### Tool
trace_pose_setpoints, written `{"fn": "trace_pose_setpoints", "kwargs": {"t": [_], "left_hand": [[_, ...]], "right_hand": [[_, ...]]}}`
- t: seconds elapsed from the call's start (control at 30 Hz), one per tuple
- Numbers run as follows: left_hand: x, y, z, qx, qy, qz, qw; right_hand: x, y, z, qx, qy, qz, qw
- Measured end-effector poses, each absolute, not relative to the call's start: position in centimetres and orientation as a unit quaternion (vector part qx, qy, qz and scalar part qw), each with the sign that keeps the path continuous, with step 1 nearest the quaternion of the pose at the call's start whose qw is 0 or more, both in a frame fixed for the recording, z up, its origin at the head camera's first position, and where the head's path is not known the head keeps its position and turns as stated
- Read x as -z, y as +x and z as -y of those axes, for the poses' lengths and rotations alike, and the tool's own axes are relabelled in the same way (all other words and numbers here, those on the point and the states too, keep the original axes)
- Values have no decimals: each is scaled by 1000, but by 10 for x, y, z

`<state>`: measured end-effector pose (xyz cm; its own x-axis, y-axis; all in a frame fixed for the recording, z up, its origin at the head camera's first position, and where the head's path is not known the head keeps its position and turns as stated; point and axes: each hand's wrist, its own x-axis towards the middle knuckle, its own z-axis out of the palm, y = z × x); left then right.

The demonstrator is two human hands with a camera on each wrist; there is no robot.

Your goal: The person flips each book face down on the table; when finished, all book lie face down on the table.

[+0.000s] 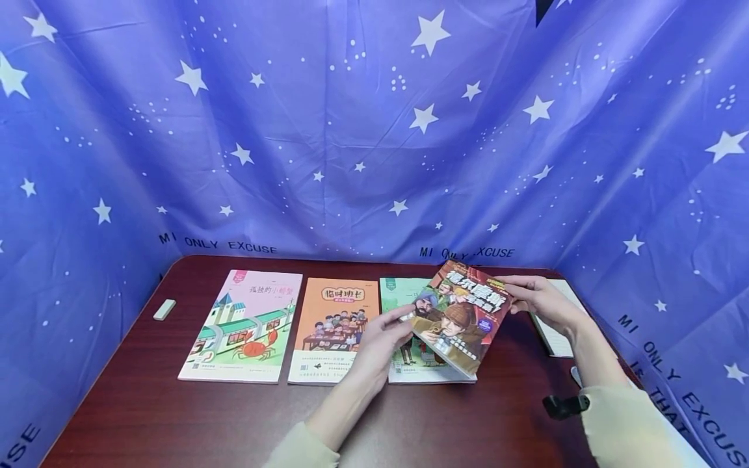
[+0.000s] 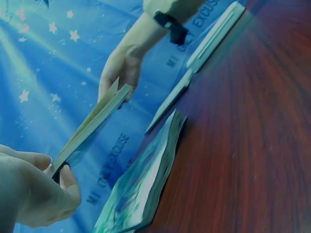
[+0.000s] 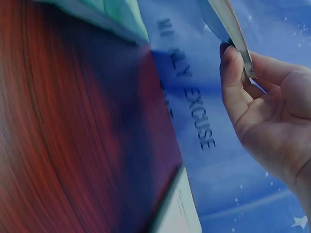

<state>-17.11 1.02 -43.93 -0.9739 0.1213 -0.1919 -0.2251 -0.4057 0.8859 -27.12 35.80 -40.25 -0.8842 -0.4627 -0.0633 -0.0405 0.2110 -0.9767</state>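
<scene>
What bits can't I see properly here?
Green book: head view, partly behind the held book and left hand.
Notebook: head view, partly behind the right hand; right wrist view, cut off by the bottom edge.
Print on the held book's purple badge: head view, too small.

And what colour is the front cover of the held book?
The held book's front cover is mostly brownish red, clearest in the head view.

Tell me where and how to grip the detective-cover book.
The detective-cover book is probably best pinched by opposite edges, left hand coming from the left, right hand from the right: it is thin, tilted and raised above the green book, and its leaves splay near one end.
</scene>
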Motion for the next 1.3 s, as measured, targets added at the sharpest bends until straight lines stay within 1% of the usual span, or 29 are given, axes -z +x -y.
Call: {"fn": "trace_pose_setpoints", "kwargs": {"t": [0.27,0.53,0.73,0.9,1.07,1.3], "left_hand": [[435,-177,24,-831,-65,-549,61],[428,-180,58,-822,-59,-566,18],[422,-181,84,-811,-77,-580,-11],[420,-185,104,-800,-94,-592,-26],[416,-185,122,-777,-113,-617,-40],[415,-183,134,-727,-130,-672,-62]], "right_hand": [[411,-258,-323,683,-159,-697,153],[420,-242,-290,771,-148,-601,146],[427,-228,-260,807,-133,-558,142],[430,-221,-237,806,-119,-566,125],[430,-218,-216,779,-83,-614,98],[430,-213,-203,766,-68,-635,75]]}}
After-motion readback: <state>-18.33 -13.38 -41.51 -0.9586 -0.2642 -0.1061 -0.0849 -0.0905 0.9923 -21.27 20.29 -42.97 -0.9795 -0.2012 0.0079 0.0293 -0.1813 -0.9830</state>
